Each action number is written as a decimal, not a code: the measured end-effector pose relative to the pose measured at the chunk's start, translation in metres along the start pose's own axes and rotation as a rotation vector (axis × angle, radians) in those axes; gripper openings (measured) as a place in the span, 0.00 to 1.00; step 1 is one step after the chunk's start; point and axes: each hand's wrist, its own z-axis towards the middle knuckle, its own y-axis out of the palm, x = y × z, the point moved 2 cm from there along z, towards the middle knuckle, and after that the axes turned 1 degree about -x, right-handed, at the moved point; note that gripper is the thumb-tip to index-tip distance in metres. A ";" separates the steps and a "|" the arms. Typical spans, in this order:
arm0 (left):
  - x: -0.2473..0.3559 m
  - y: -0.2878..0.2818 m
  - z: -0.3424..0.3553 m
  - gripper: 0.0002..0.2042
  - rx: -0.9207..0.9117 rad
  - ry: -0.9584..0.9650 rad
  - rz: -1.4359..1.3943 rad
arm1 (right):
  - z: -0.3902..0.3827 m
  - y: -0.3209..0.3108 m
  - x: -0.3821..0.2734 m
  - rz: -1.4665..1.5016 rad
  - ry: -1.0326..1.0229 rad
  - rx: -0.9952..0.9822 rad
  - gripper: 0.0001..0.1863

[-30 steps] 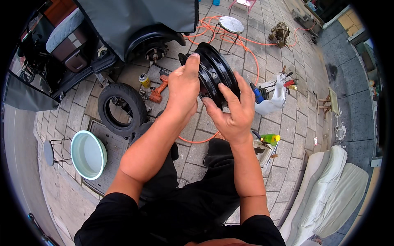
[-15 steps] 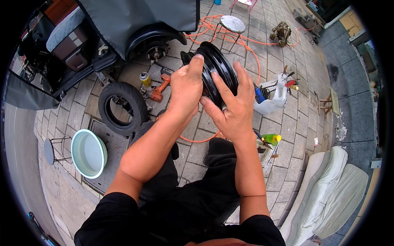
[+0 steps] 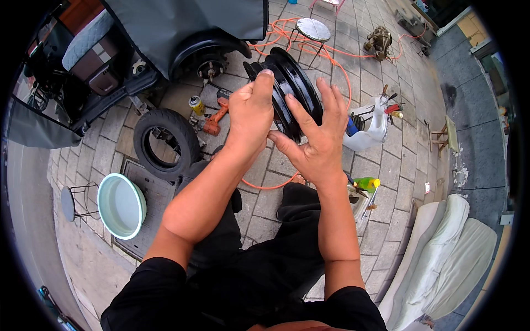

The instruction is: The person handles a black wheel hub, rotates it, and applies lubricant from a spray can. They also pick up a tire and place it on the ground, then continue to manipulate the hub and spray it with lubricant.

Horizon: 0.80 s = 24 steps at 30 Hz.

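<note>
A glossy black wheel rim (image 3: 298, 83) is held up in front of me, tilted, without a tyre on it. My left hand (image 3: 251, 113) is closed on its near left edge, thumb up; most of its fingers are hidden from view. At the rim's right side is my right hand (image 3: 321, 135), open with the fingers spread. Its index finger and thumb lie against the rim, while the other fingers stretch past the edge. A loose black tyre (image 3: 144, 143) leans on the ground beyond my left forearm.
A vehicle's bare wheel hub (image 3: 211, 69) shows beneath a grey cover. Near the tyre are an orange power tool (image 3: 214, 122) and a spray can (image 3: 196, 105). A basin (image 3: 105, 215) stands left; an orange hose (image 3: 345, 77), round stool (image 3: 313, 29) and white tool holder (image 3: 372, 132) are ahead and right.
The rim has risen slightly and its far edge is tipped a little farther away. My right hand has shifted slightly right along with it; my left hand keeps its hold.
</note>
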 end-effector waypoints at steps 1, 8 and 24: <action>0.000 0.000 0.004 0.19 0.031 0.021 -0.017 | -0.001 -0.001 0.003 0.048 -0.020 0.022 0.31; -0.001 -0.006 0.011 0.20 0.088 0.002 -0.021 | -0.011 -0.006 0.012 0.128 0.001 0.086 0.22; 0.005 -0.010 0.022 0.20 0.212 0.048 -0.020 | -0.015 -0.013 0.025 0.017 -0.059 0.103 0.29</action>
